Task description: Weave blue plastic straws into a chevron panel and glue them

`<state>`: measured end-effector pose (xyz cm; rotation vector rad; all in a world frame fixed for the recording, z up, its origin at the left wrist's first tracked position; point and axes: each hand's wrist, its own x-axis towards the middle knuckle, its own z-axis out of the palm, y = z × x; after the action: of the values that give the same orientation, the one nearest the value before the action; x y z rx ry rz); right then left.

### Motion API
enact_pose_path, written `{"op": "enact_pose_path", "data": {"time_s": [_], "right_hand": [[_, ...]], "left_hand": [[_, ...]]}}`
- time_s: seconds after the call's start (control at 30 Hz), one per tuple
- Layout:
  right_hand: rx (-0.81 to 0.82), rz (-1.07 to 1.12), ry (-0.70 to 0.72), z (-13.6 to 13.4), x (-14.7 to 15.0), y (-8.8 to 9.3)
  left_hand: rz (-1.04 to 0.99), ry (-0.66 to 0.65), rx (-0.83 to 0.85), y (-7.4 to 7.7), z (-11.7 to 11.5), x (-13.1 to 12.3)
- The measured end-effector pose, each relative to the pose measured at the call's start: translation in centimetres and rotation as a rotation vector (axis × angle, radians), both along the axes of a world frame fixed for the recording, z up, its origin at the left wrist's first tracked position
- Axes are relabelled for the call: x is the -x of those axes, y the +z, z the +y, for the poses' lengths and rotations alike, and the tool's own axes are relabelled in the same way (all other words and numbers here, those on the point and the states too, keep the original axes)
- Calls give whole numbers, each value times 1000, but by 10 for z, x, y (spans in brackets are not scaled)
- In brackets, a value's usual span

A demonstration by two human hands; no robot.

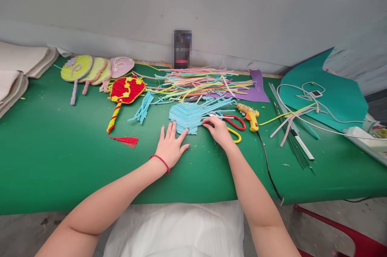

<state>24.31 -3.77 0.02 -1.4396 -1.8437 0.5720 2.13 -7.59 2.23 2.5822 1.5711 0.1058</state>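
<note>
A light-blue panel of pipe cleaners [184, 115] laid side by side in a V pattern lies flat on the green table. Long blue ends fan out from its right side. My left hand [167, 148] rests at its lower left edge, fingers spread, fingertips on the panel. At the lower right edge my right hand [220, 131] pinches a blue pipe cleaner [205, 121], mostly hidden by the fingers. Just beyond that hand are scissors [238, 122] with one red and one yellow handle, their blades partly covered. Short blue pipe cleaners [144, 107] lie to the left.
A yellow glue gun [252, 118] with a black cord lies on the right. Behind the panel is a pile of colored pipe cleaners [193, 81]. Left stand a red fan [128, 89] and several pastel fans [77, 67]. Teal sheet [338, 91], cables and wires lie far right.
</note>
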Motion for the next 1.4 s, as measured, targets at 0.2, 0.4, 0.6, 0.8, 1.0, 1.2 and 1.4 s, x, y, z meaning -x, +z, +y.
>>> {"op": "enact_pose_path", "data": {"time_s": [0.2,0.4,0.6,0.8,1.0,1.2,1.4], "right_hand": [[-27,-25,2,2,1,-3],[-47,-31,-26,1,2,-5],[-71,2,29,-2,9,-3],[-32,-5,83,-5,15,-1],[-34,-75,91,-7,17,2],[-37,-81,91,-7,19,2],[-35,-90,90,-6,20,1]], "left_hand": [[10,-4,-14,-1,0,0],[13,-3,-11,-2,0,0],[19,-8,-22,-3,0,0],[15,-11,-19,-3,0,0],[17,-16,-24,-2,0,0],[9,-14,-29,-3,0,0],[3,-11,-26,-3,0,0]]}}
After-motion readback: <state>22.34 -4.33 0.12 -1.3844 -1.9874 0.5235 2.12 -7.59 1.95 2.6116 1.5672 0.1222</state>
